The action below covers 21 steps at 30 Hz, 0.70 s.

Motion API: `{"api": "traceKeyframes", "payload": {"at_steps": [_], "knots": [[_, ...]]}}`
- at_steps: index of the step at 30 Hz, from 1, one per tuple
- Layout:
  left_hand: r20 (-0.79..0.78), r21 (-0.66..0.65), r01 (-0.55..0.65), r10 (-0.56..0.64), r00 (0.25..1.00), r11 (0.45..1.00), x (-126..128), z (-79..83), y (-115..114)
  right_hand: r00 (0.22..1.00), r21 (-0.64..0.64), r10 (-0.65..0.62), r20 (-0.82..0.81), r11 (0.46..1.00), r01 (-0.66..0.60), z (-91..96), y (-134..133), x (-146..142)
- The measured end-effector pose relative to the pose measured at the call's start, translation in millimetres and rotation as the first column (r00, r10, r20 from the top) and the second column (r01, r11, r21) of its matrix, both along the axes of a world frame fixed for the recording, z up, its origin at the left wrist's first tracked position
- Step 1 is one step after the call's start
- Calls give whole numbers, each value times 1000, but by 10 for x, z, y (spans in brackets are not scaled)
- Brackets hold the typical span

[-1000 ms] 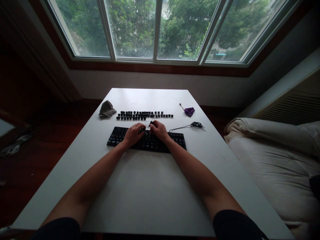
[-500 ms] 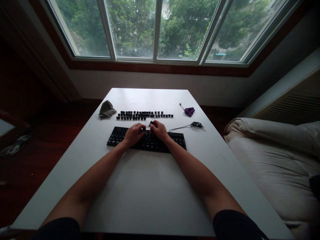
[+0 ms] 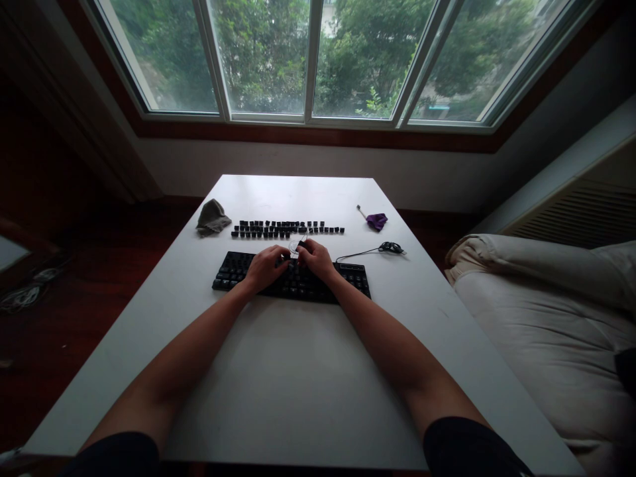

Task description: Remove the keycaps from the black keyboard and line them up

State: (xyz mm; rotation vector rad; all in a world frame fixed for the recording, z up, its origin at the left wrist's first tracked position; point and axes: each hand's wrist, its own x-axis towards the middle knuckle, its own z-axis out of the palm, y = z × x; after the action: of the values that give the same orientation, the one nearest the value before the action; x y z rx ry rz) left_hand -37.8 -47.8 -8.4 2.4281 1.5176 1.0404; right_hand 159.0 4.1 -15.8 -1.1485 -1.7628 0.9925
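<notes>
A black keyboard [image 3: 293, 288] lies on the white table under both hands. My left hand [image 3: 265, 268] rests over its middle, fingers curled towards the thumb; a dark spot shows between the fingertips, too small to name. Close beside it, my right hand [image 3: 317, 257] is closed on what looks like a wire keycap puller [image 3: 301, 244], a small dark handle with thin wire loops sticking out beyond the fingers. Behind the keyboard, several loose black keycaps [image 3: 263, 234] stand in uneven rows.
At the table's left edge sits a crumpled grey cloth [image 3: 212, 217]. A purple cloth [image 3: 376, 221] and a thin brush [image 3: 361, 212] lie at the back right. The keyboard's coiled cable [image 3: 391, 248] is to the right. A beige sofa [image 3: 527, 318] stands beside the table [image 3: 298, 377].
Almost nothing differs. The fingers of my left hand have shifted very slightly; my right hand and the laid-out keycaps are in the same place.
</notes>
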Motion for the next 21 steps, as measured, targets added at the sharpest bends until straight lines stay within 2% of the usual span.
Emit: {"api": "traceKeyframes", "payload": {"at_steps": [21], "knots": [[-18,-6,6,-6,1000,1000,-2,-4,5,999,13,16,-36,1000,-16,-60,31,1]]}}
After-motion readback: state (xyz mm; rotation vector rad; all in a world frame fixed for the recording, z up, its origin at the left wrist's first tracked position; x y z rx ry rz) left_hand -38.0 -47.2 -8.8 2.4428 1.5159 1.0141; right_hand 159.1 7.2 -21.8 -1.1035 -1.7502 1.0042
